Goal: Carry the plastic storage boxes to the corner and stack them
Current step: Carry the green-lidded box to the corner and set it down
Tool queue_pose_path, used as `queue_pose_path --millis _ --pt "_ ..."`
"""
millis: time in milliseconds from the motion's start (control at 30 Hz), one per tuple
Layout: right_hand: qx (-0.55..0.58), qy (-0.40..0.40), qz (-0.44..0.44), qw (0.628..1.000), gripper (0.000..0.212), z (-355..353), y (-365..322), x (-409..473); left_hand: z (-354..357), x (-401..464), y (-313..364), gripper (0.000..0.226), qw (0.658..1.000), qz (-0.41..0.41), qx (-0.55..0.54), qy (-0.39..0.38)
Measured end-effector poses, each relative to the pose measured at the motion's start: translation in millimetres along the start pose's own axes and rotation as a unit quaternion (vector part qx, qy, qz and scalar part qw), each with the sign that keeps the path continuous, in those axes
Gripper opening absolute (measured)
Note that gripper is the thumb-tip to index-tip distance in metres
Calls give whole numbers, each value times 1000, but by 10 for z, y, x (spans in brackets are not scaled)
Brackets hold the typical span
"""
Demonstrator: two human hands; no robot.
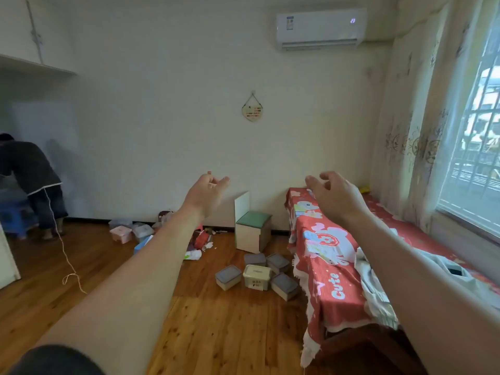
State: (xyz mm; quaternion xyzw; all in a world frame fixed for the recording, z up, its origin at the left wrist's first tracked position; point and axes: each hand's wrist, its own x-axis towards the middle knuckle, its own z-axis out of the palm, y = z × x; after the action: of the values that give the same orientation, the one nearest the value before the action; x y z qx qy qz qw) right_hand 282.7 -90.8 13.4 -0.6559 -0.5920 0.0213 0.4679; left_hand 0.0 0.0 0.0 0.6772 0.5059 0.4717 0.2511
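Several plastic storage boxes lie scattered on the wooden floor beside the bench: a cream one with a handle lid [256, 276], grey-lidded ones at its left [228, 276], right [284, 286] and behind [255, 259]. More boxes sit by the far wall, among them a pink one [121, 234] and a clear one [142, 231]. My left hand [207, 194] and my right hand [334, 194] are stretched out in front of me at chest height, fingers relaxed, holding nothing, well above and short of the boxes.
A long bench under a red patterned cloth [332, 266] runs along the window side on the right. A small green-topped stool [253, 231] stands by the wall. Loose packets and litter [200, 243] lie on the floor. A person [35, 185] bends over at far left; a cord [65, 255] trails across the floor.
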Motion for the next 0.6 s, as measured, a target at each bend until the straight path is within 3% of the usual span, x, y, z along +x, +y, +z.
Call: queue_pose_path --millis 233,600 --pt "-1 -21 24 999 64 110 414 362 455 249 2 35 998 33 -15 42" --pt "-34 -31 15 999 57 781 734 899 725 879 -549 36 999 -1 -10 36"
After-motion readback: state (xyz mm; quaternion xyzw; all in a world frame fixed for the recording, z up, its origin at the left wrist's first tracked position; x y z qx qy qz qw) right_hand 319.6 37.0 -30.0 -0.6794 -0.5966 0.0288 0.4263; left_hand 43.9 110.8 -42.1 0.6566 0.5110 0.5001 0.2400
